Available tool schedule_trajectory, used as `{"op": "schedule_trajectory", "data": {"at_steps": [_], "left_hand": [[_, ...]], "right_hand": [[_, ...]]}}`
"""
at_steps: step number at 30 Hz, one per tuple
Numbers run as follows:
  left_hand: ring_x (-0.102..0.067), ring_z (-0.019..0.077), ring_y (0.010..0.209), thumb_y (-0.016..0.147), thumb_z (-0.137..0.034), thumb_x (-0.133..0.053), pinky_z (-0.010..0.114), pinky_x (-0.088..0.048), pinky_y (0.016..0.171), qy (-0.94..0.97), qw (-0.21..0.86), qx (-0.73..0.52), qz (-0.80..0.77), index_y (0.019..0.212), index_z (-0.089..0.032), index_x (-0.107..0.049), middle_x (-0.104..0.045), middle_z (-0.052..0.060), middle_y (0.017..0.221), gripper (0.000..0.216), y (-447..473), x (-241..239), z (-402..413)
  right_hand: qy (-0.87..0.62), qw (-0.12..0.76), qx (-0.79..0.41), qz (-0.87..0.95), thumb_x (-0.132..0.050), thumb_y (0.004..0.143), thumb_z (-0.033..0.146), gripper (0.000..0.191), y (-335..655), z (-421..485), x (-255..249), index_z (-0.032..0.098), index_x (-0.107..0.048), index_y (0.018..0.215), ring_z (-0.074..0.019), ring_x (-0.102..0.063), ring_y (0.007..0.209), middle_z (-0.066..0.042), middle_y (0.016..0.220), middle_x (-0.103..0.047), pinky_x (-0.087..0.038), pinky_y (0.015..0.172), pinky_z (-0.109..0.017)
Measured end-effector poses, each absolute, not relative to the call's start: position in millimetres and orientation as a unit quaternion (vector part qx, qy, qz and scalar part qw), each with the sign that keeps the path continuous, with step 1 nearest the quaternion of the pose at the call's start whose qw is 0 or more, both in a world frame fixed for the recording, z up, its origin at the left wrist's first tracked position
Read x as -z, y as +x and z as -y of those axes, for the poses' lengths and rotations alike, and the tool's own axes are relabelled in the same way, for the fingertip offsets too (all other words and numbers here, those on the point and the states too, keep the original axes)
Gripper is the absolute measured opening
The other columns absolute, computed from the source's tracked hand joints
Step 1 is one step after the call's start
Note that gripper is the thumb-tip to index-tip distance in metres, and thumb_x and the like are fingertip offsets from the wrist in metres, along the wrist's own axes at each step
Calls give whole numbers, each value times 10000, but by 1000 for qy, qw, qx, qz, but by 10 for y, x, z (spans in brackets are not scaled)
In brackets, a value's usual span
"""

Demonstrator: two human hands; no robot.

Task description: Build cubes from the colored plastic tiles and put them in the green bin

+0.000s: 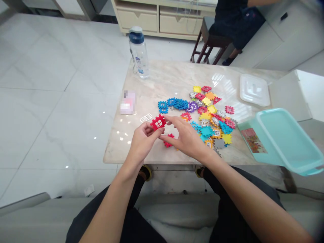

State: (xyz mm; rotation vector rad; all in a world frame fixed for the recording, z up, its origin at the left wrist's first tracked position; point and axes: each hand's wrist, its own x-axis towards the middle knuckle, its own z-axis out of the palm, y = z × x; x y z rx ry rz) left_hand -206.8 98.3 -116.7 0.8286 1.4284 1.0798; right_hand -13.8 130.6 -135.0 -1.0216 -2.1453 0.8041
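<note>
My left hand (143, 140) is closed on a red notched building tile (158, 122) with a white window in it, pinched between thumb and fingers above the table. Close by on the right is my right hand (186, 136), its thumb and index finger apart. Its index fingertip comes up to the tile's right edge, and the thumb tip lies near my left thumb. Beyond the left hand lies a loose white window piece (146, 117). Another red tile (169, 140) rests on the table, partly covered by my right hand.
Blue tiles (178, 103) and a mixed heap of coloured tiles (206, 131) cover the table's (167, 74) middle and right. A water bottle (139, 55) stands at the far left corner. A teal bin (263, 148) and a clear lid (254, 90) are right. A person (233, 23) sits beyond.
</note>
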Motion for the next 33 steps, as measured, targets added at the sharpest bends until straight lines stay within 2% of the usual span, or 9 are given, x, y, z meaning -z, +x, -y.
{"op": "schedule_trajectory", "data": {"at_steps": [7,12,14,18,24,33], "left_hand": [[-738,253,954,903,-560,-824,344,-554,847,448,550,-377,-595,960,-195,-820,-829,73,972,369,-1986,1240,-992],[-753,249,1043,955,-609,-759,323,-557,837,420,521,-402,-625,1048,-209,-785,-816,95,1179,412,-2057,1193,-1025],[-755,232,1037,987,-582,-720,311,-551,821,396,503,-423,-641,1050,-214,-769,-802,97,1228,377,-2107,1160,-1037],[-745,210,1008,996,-471,-704,303,-543,812,375,492,-447,-646,1055,-220,-758,-805,89,1202,263,-2172,1118,-1034],[-737,208,1010,974,-385,-708,314,-545,829,375,495,-453,-640,1004,-219,-755,-811,82,1165,175,-2190,1106,-1001],[-732,197,990,960,-294,-698,318,-555,818,368,489,-471,-635,1033,-224,-750,-813,66,1165,113,-2264,1056,-980]], "right_hand": [[-383,293,-277,831,-750,1031,276,429,-135,-1303,1323,222,-681,1451,-315,-683,1325,-140,1413,-742,-560,1160,-508],[-388,216,-251,860,-788,1015,318,425,104,-1427,1300,212,-701,1418,-341,-684,1299,-144,1379,-762,-548,1150,-541],[-377,162,-249,877,-811,1002,327,437,180,-1455,1307,198,-710,1407,-352,-696,1280,-154,1359,-775,-551,1143,-548],[-343,93,-248,901,-790,1022,325,412,190,-1437,1353,177,-723,1401,-350,-713,1247,-164,1322,-789,-560,1121,-525],[-310,67,-243,917,-751,1026,259,382,120,-1392,1448,170,-727,1397,-357,-687,1254,-161,1311,-788,-559,1103,-514],[-313,38,-240,918,-740,1036,286,342,155,-1400,1530,175,-730,1359,-359,-714,1206,-164,1273,-787,-583,1067,-516]]}}
